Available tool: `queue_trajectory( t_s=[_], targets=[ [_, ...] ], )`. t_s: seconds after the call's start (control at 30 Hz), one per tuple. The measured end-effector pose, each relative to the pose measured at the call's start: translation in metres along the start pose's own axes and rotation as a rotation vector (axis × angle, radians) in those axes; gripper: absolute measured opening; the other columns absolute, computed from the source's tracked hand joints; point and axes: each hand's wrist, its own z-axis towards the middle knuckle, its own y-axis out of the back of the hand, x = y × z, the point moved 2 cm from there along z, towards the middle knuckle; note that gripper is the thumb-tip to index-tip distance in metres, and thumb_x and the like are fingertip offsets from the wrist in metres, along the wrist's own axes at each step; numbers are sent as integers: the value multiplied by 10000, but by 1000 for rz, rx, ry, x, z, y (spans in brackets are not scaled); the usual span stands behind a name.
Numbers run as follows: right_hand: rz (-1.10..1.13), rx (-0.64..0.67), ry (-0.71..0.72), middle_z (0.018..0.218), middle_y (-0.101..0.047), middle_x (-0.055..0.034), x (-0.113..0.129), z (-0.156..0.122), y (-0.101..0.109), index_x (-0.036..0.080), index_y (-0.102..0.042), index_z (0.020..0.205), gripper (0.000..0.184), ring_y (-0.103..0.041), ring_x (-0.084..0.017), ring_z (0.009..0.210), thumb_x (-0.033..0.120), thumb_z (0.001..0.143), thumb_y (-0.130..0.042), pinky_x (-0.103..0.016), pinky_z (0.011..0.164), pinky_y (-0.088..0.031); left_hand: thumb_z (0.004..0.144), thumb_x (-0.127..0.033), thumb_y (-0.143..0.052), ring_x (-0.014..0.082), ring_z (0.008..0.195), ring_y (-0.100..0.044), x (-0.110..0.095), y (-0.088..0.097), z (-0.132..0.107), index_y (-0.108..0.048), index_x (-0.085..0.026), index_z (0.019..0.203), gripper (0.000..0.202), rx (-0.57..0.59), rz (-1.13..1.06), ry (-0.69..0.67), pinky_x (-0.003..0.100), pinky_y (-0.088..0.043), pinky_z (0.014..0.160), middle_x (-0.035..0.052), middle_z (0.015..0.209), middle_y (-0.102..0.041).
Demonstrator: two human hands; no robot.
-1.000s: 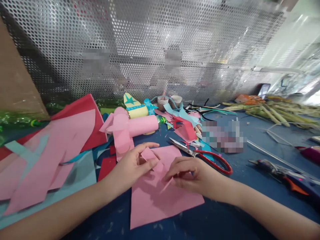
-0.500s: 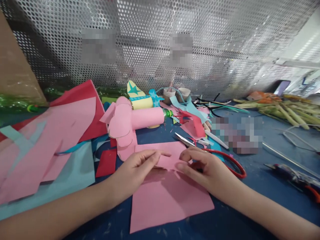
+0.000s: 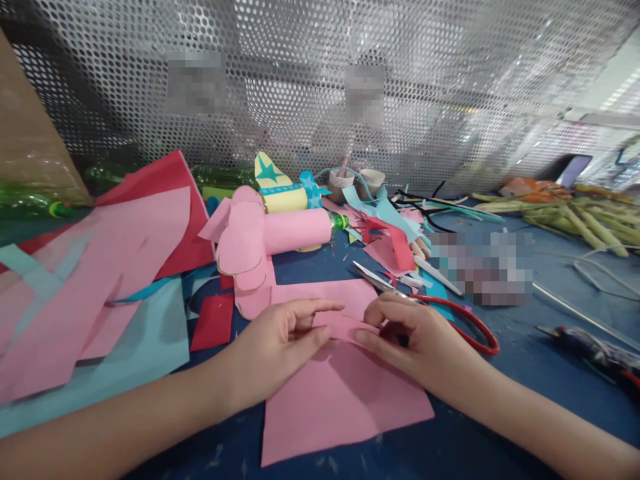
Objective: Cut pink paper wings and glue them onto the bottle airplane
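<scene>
A small pink paper piece (image 3: 345, 325) is pinched between my two hands, just above a larger pink sheet (image 3: 340, 400) lying on the blue table. My left hand (image 3: 280, 343) grips its left end between thumb and fingers. My right hand (image 3: 410, 337) holds its right end with fingers closed. Red-handled scissors (image 3: 440, 310) lie on the table right behind my right hand. A pink paper-wrapped bottle rocket (image 3: 270, 240) lies beyond my hands.
Large pink, red and teal paper sheets (image 3: 100, 280) pile up on the left. A yellow tube with a teal star (image 3: 280, 190), paper scraps (image 3: 385, 243) and small cups (image 3: 360, 181) sit mid-table. Green stalks (image 3: 575, 220) lie far right, a glue gun (image 3: 600, 357) at the right edge. A perforated metal screen (image 3: 320, 87) closes the back.
Both hands have lifted the small pink piece off the sheet and brought it up between them, with the right hand moving toward the scissors. The view shifted slightly.
</scene>
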Motion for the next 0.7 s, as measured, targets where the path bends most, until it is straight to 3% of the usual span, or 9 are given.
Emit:
queue_trajectory(
  t_s=[0.17,0.4,0.7],
  targets=[
    [-10,-38,-7,678,-514,19,0,-2,-1,205,-517,676,255,-487,-119,571,361,854,-612,-237,524,-387,853,-354,-527,144,644,-530,2,0,0,-549,-175,1299,481,16,-44,-1,253,-453,657,-43,643,-517],
    [267,-47,-42,759,-540,17,-5,-1,-3,226,-479,824,216,-531,-119,599,401,848,-603,-228,540,-464,857,-394,-549,151,647,-551,1,2,-1,-548,-212,1313,491,-14,-25,-29,248,-443,619,-22,699,-599],
    [186,-106,-45,726,-564,28,-5,-2,-2,232,-512,818,140,-550,-123,628,311,826,-628,-218,565,-454,848,-380,-576,177,726,-623,2,2,1,-526,-197,1332,520,4,-84,-17,283,-485,690,-27,684,-611]
  ],
)
